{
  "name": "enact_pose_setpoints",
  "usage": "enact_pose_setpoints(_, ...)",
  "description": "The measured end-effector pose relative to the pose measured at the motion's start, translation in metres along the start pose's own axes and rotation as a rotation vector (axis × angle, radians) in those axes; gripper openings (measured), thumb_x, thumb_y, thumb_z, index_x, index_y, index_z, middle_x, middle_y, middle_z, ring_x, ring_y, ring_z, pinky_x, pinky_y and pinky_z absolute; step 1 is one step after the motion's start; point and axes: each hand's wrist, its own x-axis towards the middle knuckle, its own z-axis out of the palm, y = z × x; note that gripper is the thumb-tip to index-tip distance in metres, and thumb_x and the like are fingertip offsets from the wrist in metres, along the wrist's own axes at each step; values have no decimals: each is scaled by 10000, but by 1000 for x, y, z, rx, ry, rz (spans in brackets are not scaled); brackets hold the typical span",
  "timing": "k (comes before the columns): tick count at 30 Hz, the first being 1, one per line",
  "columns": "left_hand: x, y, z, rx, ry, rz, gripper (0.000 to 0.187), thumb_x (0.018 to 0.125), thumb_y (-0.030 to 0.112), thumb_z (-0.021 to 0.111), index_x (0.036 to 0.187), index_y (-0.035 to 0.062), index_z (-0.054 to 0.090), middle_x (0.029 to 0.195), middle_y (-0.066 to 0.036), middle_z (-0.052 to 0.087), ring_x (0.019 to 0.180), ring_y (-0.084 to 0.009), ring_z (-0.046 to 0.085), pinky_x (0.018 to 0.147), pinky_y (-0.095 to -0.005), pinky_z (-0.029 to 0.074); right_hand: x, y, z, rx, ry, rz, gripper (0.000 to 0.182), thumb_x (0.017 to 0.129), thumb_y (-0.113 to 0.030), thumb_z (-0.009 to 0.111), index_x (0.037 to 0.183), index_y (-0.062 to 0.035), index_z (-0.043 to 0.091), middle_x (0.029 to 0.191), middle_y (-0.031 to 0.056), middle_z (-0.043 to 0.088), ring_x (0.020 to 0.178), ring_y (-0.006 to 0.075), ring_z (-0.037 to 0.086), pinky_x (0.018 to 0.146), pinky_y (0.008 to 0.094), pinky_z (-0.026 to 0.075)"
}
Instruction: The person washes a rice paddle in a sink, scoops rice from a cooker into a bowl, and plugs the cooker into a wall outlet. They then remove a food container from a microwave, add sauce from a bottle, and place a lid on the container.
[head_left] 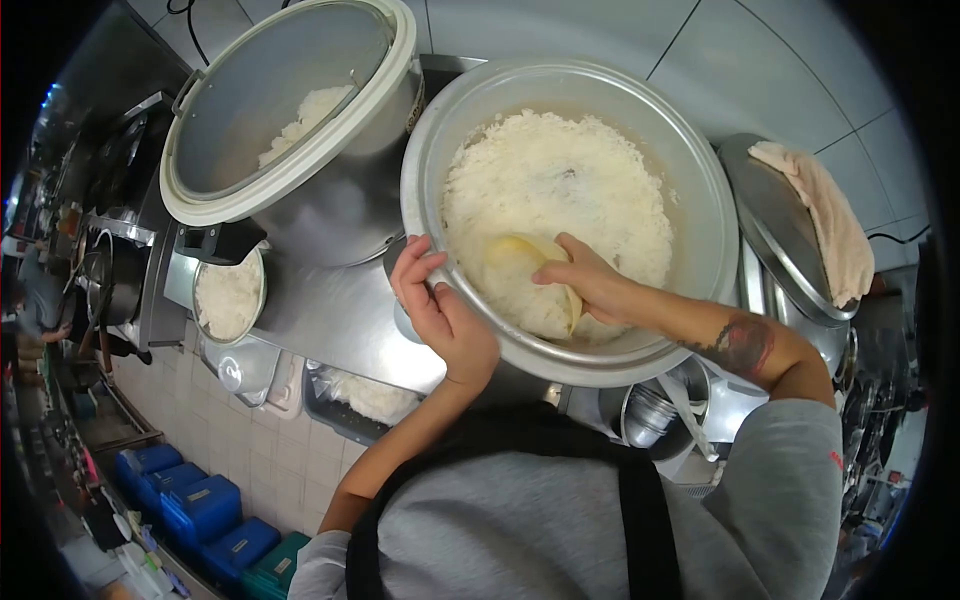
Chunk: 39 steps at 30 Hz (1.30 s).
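Note:
A wide metal pot point(690, 180) stands before me, holding a thick layer of cooked white rice point(560, 190). My right hand point(590, 280) reaches over its near right side, fingers closed on the edge of a yellowish translucent scoop point(512, 252). The scoop is tilted into the rice near the front wall, and its lower part is hard to tell from the grains. At the pot's left rim is my left hand point(445, 325), palm toward the metal and fingers stretched out, apparently touching the outer edge. Nothing shows in that hand.
Left of the pot stands a large rice cooker point(330, 215) under a tilted lid point(290, 90). A bowl of rice point(228, 298) sits lower left; below the counter is a dark tub of rice point(370, 400). A metal lid point(785, 230) with a cloth point(825, 225) leans at right.

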Motion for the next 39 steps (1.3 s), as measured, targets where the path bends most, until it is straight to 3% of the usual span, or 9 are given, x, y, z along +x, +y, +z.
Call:
enact_pose_setpoints(2, 0, -2, -1, -22, -20, 6, 337, 741, -79, 306, 1017, 7, 480, 1246, -159, 408, 1190, -245, 381, 1009, -366, 274, 0, -7, 5, -114, -26, 46, 474, 725, -79, 598, 1135, 13, 379, 1048, 147, 471, 965, 215, 514, 808, 314, 474)
enact_pose_setpoints(9, 1, 2, -1, -26, -3, -5, 317, 731, -75, 313, 985, 5, 485, 1231, -160, 407, 1173, -252, 389, 1022, -372, 267, 3, -3, -10, -200, -219, -86, 473, 694, -122, 645, 1084, -2, 405, 1002, 133, 479, 936, 195, 528, 694, 320, 488)
enact_pose_setpoints(12, 3, 1, 0, -6, -2, 7, 312, 719, -75, 316, 964, 1, 493, 1217, -159, 408, 1161, -253, 394, 1023, -372, 266, -9, -7, -25, -144, -266, -56, 415, 715, -48, 582, 1093, 4, 419, 1018, 108, 500, 966, 172, 519, 812, 294, 468)
enact_pose_setpoints(18, 5, 5, -3, 60, -36, 30, 313, 710, -77, 311, 944, 3, 503, 1198, -160, 412, 1138, -248, 398, 1004, -356, 281, -37, -22, -45, 326, -267, -86, 560, 782, -295, 528, 1253, -26, 391, 1237, 173, 470, 1127, 268, 492, 937, 399, 426)
enact_pose_setpoints(20, 5, 6, -4, 86, -44, 47, 316, 707, -77, 310, 943, 5, 504, 1194, -161, 413, 1132, -247, 398, 990, -351, 292, -37, -23, -47, 516, -146, -186, 611, 792, -349, 491, 1306, -41, 372, 1310, 172, 430, 1171, 310, 461, 966, 505, 374)
enact_pose_setpoints(26, 5, 10, -3, 108, -26, 67, 321, 690, -82, 314, 928, 7, 510, 1159, -166, 425, 1088, -266, 414, 950, -343, 313, -54, -51, -39, 555, -7, -346, 620, 803, -380, 493, 1305, -41, 362, 1312, 169, 424, 1196, 339, 431, 955, 591, 336)
enact_pose_setpoints(33, 7, 17, -5, 54, -35, 33, 302, 693, -93, 314, 904, -7, 512, 1134, -170, 433, 1079, -288, 420, 937, -352, 319, -34, -187, 68, 499, -198, -752, 571, 841, -364, 495, 1287, -33, 360, 1295, 169, 425, 1202, 355, 413, 937, 682, 270)
enact_pose_setpoints(37, 6, 11, -5, 69, -23, 50, 310, 696, -96, 309, 910, -6, 514, 1147, -166, 429, 1084, -284, 419, 917, -347, 332, 50, -249, 145, 111, -399, -847, 557, 787, -329, 643, 1188, -8, 427, 1185, 172, 516, 959, 341, 590, 781, 588, 468)
enact_pose_setpoints(39, 6, 15, -5, 43, -33, 0, 312, 695, -99, 308, 904, -4, 519, 1161, -161, 426, 1088, -280, 417, 892, -341, 345, 84, -249, 189, -718, 350, -1205, 693, 604, -398, 769, 1088, 16, 496, 999, 184, 598, 867, 311, 620, 766, 410, 507)
